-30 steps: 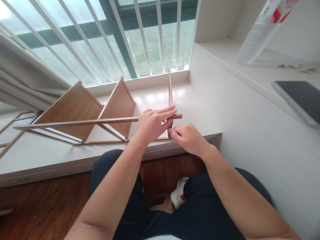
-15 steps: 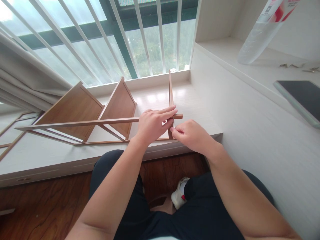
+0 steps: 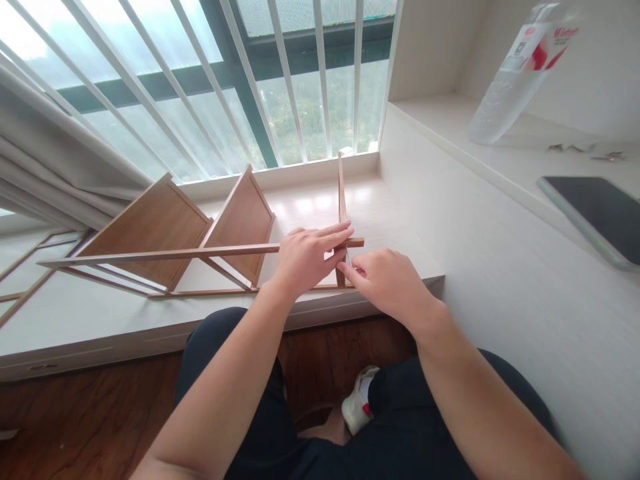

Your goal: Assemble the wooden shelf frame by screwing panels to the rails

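A wooden shelf frame (image 3: 165, 255) with slanted brown boards lies on its side on the white window ledge. My left hand (image 3: 311, 259) is wrapped over its upper rail near the right end, the fingers reaching to the joint with the rightmost board (image 3: 342, 193). Just right of that joint, my right hand (image 3: 387, 280) is closed, thumb and forefinger pinched. A thin metal rod (image 3: 349, 256), seemingly a hex key, runs from the pinch up to the underside of the rail. Its tip is hidden by the rail and my left fingers.
On the white side shelf at right are a clear bottle (image 3: 510, 100), small metal pieces (image 3: 573, 147) and a phone (image 3: 595, 217). A white panel (image 3: 475, 220) stands close to my right arm. Curtain (image 3: 55, 153) and barred window lie beyond the ledge.
The view has tilted up slightly. My right hand has turned a little at the joint, and more of the thin metal rod shows. My left hand keeps its place on the rail.
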{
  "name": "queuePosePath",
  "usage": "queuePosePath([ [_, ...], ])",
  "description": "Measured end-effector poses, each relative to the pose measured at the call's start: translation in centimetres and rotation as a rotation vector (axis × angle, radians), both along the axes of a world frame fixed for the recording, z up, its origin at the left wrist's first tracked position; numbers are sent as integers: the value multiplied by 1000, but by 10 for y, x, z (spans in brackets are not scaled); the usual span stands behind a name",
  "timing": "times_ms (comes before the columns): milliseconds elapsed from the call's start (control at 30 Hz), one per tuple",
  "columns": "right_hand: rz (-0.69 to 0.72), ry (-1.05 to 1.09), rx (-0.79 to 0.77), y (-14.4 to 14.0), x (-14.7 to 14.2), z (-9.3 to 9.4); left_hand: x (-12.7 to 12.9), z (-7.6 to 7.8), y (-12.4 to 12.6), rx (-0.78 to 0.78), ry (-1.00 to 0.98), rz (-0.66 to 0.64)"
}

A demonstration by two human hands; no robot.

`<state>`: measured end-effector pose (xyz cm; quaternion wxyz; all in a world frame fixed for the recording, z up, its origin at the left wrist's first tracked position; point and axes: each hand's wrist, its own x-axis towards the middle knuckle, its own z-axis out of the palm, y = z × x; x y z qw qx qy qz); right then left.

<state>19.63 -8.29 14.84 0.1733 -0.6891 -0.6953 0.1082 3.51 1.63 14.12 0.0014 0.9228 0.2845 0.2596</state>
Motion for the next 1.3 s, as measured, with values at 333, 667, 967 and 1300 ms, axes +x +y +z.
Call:
queuePosePath([
  [333, -14, 50, 71, 2, -3, -10, -16, 17, -5, 2, -70, -100],
  [667, 11, 60, 264, 1, -5, -34, -72, -32, -60, -180, -476, -171],
  [967, 10, 39, 403, -5, -6, -51, -93, -105, -91, -571, -396, -96],
  [1300, -57, 10, 510, -3, -13, -67, -97, -94, -103, -740, -403, -180],
])
